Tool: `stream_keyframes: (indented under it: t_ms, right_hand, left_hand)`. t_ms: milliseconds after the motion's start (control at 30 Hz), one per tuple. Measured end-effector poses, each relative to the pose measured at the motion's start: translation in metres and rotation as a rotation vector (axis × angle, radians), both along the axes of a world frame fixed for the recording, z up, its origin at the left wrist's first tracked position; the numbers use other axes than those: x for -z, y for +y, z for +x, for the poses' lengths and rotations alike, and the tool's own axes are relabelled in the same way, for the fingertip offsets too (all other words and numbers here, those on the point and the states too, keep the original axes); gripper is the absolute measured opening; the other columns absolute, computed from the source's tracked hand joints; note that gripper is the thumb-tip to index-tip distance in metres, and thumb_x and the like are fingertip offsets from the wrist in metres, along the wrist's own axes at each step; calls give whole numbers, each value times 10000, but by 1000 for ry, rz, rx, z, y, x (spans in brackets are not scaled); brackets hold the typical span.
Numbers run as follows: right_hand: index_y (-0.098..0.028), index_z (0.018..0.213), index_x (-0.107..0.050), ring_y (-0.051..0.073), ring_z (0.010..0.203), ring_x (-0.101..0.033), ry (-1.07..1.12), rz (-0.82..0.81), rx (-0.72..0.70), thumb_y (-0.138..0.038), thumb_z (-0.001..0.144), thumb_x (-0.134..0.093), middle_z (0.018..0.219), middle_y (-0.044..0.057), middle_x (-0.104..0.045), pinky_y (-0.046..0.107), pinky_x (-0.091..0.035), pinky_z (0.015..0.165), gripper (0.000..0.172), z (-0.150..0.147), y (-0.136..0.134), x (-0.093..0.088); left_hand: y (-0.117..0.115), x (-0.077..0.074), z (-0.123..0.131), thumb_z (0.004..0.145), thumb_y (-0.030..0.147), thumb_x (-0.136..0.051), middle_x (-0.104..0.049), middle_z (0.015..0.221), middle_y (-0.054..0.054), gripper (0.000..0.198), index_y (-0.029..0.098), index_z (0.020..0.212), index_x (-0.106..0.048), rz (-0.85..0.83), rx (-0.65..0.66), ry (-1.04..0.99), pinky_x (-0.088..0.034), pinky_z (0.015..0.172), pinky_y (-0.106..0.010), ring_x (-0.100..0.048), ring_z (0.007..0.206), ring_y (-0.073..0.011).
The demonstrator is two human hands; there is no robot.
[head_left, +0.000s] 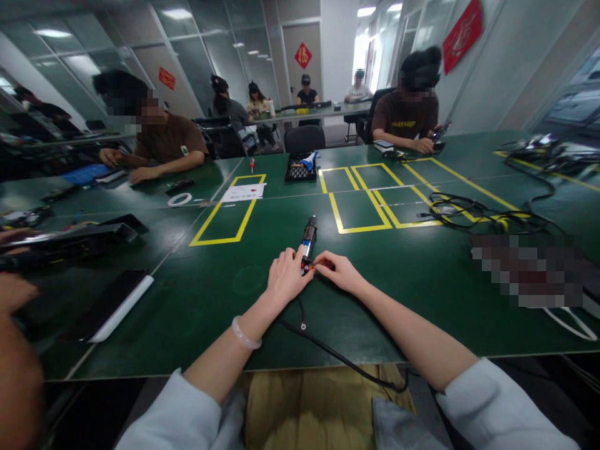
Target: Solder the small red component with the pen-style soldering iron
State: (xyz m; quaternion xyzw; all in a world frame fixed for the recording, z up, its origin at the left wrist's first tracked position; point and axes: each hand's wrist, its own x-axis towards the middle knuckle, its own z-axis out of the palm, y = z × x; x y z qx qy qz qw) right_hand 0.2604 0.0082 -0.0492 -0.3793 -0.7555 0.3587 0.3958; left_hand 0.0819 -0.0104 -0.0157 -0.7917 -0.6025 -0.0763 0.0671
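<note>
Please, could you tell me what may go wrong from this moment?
The black cord droops over the near edge of the green table, so it might snag and pull. Small red-orange parts sit between the left hand and the right hand, so one might slip away. The dark, silver-banded device looks rounded, so it could roll if released.
</note>
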Motion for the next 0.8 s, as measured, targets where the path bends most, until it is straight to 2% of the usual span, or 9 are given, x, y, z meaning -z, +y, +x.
stream_keyframes:
  t_ms: [133,233,467,633,800]
  right_hand:
    - [-169,968,-610,117,658,-534,2,-5,-1,-307,869,-558,800,10,-641,242,-430,647,178,1,2,4]
    - [-165,970,-609,116,657,-530,3,-18,8,-286,869,-553,797,11,-636,239,-426,644,168,2,2,5]
    - [-156,946,-622,120,666,-542,-8,-50,-5,-248,855,-554,791,13,-638,237,-421,642,146,2,2,4]
    - [-154,930,-631,128,683,-558,-19,-53,-16,-236,853,-552,780,15,-637,240,-426,654,137,3,2,5]
    - [-161,924,-636,131,682,-558,-48,-41,-23,-242,858,-546,783,14,-642,242,-422,648,138,3,3,5]
  left_hand:
    - [-1,-2,-25,848,534,-497,-520,1104,-116,669,227,1422,-343,4,6,63,-386,798,-349,-509,980,-264]
    - [-1,-3,-54,864,549,-452,-522,1127,-131,659,221,1426,-350,-4,-22,101,-390,803,-360,-516,972,-273]
    - [5,-8,-147,884,568,-343,-524,1207,-168,660,189,1423,-376,-64,-199,195,-385,878,-414,-520,1039,-322]
    - [12,-9,-213,870,590,-335,-527,1239,-193,693,167,1417,-387,-91,-322,257,-312,977,-485,-481,1132,-377]
    - [22,-11,-267,866,595,-365,-529,1269,-210,699,150,1404,-392,-133,-401,250,-250,1010,-553,-472,1166,-394]
